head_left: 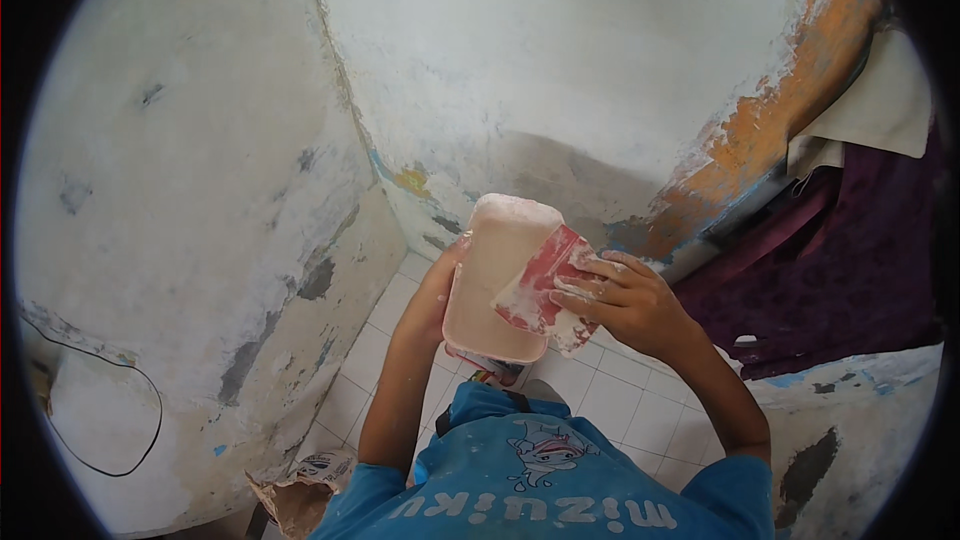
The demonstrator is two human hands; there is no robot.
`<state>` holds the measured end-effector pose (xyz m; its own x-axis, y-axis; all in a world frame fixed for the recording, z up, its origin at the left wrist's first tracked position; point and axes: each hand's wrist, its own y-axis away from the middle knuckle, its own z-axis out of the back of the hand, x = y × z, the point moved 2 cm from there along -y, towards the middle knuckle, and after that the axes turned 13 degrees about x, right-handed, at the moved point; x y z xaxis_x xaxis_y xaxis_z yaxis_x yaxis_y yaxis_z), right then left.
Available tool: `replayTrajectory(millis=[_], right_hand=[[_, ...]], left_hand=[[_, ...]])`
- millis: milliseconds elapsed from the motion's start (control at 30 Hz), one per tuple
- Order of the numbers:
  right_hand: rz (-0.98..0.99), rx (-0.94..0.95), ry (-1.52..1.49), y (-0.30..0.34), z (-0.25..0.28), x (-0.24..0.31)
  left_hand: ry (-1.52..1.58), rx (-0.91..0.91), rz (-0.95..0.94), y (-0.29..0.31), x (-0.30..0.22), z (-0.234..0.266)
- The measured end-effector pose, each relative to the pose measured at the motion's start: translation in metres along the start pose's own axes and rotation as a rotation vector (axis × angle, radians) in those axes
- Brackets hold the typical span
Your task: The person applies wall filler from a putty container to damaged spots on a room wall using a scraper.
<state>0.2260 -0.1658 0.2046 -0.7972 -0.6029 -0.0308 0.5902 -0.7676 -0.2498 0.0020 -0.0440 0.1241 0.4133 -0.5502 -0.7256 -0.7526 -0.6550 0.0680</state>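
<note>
Two hands are sharing the work in the head view, where we are seeing a shallow pale tray (449, 315) hanging above a tiled floor (645, 410), just in front of the wearer's blue shirt (480, 485). The left hand (443, 285) is grasping the tray by its left side. The right hand (632, 302) is gripping a red spreader (548, 265), smeared with white, which is slanting over the tray's right rim with one edge reaching inside. Scuffed walls are rising on the left (180, 140) and at the far side (600, 50), while a purple cloth (830, 270) is hanging to the right.

For good handling, we are advising a level tray, a firm left hold and a low, even angle on the spreader, its edge being wiped against the rim so that nothing is dripping onto the tiles.

We are not seeing the left fingers beneath the tray, nor the right thumb behind the spreader. The spreader is covering part of the tray's inside, and we are struggling to tell how deep any filling is lying. A torn bag (290, 505) is being cut off by the near edge, its contents escaping us.
</note>
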Motion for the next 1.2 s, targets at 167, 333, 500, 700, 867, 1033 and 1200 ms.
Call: replayTrajectory(millis=[167,333,500,700,867,1033,1200], right_hand=[[0.063,0.052,-0.072,0.013,-0.006,-0.007],[0.040,0.064,-0.076,0.031,-0.004,-0.015],[-0.156,-0.104,-0.297,0.037,0.004,-0.035],[-0.652,0.055,-0.603,0.002,0.026,-0.042],[-0.594,0.133,-0.520,-0.003,0.013,-0.052],[-0.558,0.345,-0.501,-0.014,-0.008,-0.040],[-0.531,0.444,-0.514,-0.020,-0.031,-0.029]], left_hand=[[-0.027,-0.030,0.016,0.000,0.000,0.013],[-0.025,-0.008,0.017,0.000,0.003,0.023],[-0.126,-0.027,0.010,-0.004,0.006,0.020],[-0.498,0.006,0.007,-0.011,0.010,0.005],[-0.751,-0.012,0.048,-0.012,0.003,-0.012],[-0.869,-0.043,0.087,-0.016,0.010,-0.011],[-0.857,-0.051,0.048,-0.018,0.011,-0.015]])
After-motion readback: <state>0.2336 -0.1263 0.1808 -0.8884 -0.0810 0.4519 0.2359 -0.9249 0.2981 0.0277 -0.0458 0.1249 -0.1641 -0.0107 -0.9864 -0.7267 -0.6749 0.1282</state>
